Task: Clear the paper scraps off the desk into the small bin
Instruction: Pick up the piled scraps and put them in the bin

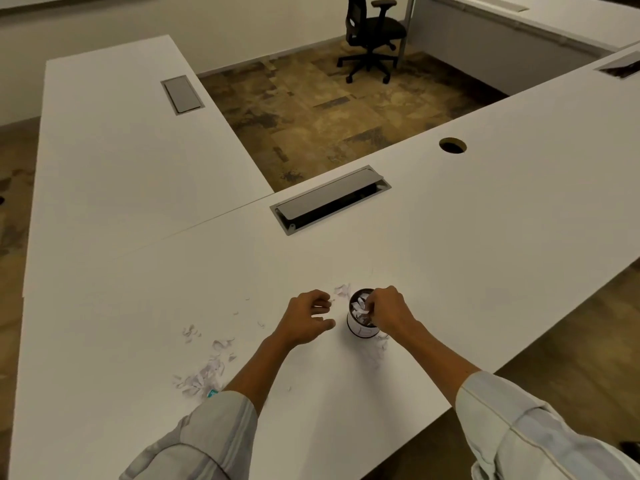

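Note:
A small round bin [360, 328] stands on the white desk [485, 216], with paper scraps showing inside it. My right hand [389, 311] hovers over the bin's right rim with its fingertips dipped into the opening among the scraps. My left hand [308, 318] sits just left of the bin, fingers loosely curled, and seems to pinch a tiny scrap at its fingertips. A pile of paper scraps [204, 372] lies on the desk at the lower left. A few more scraps [343, 290] lie just behind the bin, and others [381, 344] to its right.
A grey cable tray with a flap lid [329, 199] is set into the desk beyond the bin. A round cable hole [452, 145] lies further right. A second desk [114, 140] joins on the left. A black office chair [372, 32] stands on the carpet.

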### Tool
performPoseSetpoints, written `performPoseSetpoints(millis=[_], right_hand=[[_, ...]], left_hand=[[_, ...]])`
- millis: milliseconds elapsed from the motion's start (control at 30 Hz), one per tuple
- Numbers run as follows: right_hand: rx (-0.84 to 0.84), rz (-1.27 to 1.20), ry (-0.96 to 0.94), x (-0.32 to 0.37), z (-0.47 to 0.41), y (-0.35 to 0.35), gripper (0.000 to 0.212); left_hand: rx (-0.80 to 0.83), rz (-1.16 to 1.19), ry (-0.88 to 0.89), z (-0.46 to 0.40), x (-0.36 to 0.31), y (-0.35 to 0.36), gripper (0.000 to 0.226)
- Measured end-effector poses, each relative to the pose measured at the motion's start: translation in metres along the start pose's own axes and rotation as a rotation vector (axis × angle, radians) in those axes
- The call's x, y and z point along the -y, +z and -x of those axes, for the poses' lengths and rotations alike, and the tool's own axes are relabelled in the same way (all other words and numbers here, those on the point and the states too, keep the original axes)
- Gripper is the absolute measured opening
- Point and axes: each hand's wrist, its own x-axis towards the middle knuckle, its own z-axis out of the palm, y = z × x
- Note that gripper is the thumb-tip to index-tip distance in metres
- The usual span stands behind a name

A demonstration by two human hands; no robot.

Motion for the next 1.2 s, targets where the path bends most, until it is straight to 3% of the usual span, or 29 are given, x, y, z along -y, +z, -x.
performPoseSetpoints(millis=[133,267,367,467,667,800,933,1100,1200], right_hand=[[0.004,-0.027,-0.058,0.006,0.002,-0.015,0.018],[-0.259,-0.256,-0.034,-0.007,0.014,-0.057,0.018],[-0.324,-0.360,0.082,-0.040,0.031,-0.063,0.017],[-0.221,-0.367,0.196,-0.068,0.043,-0.037,0.027],[0.114,-0.282,0.141,-0.073,0.056,0.044,0.085],[0.048,-0.095,0.037,-0.060,0.064,0.088,0.099],[-0.003,0.039,0.030,-0.040,0.077,0.115,0.092],[-0.106,0.127,-0.134,-0.021,0.090,0.129,0.059],[-0.097,0.244,-0.194,-0.017,0.096,0.133,0.066]], left_hand=[[-0.040,-0.014,-0.020,0.005,0.013,-0.009,0.052],[-0.099,-0.094,0.013,0.005,0.021,-0.023,0.050],[-0.133,-0.213,0.027,0.003,0.029,-0.028,0.050],[-0.083,-0.354,0.007,-0.002,0.035,-0.026,0.059],[0.139,-0.762,0.038,-0.023,0.046,-0.006,0.089],[0.236,-1.005,0.168,-0.043,0.047,0.012,0.096],[0.296,-1.136,0.210,-0.069,0.044,0.023,0.108],[0.388,-1.204,0.291,-0.104,0.038,0.033,0.109],[0.453,-1.270,0.349,-0.116,0.039,0.038,0.105]])
